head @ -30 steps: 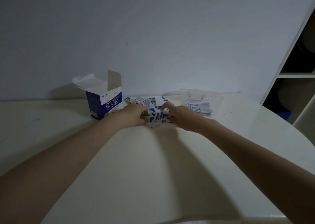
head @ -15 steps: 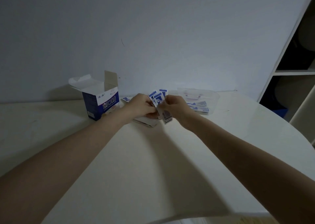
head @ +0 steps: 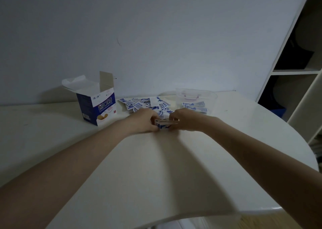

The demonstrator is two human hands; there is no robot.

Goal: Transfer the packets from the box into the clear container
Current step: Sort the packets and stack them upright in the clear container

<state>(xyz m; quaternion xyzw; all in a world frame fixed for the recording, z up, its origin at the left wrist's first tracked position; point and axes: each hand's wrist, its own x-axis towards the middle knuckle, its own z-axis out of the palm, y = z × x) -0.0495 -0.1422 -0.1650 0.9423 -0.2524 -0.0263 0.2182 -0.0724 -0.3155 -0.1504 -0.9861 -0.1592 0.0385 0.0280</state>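
Nearby, open box (head: 97, 105), loose packets (head: 142, 103), clear container (head: 196, 98), shelving (head: 296, 68)

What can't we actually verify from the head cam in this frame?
- Inside of the box: its front wall hides any packets left in it.
- Stack of packets: the left hand and right hand cover most of it; count unreadable.
- Clear container: its far part is faint and dim; packet count unclear.
- Loose packets: print too small and dim to read.
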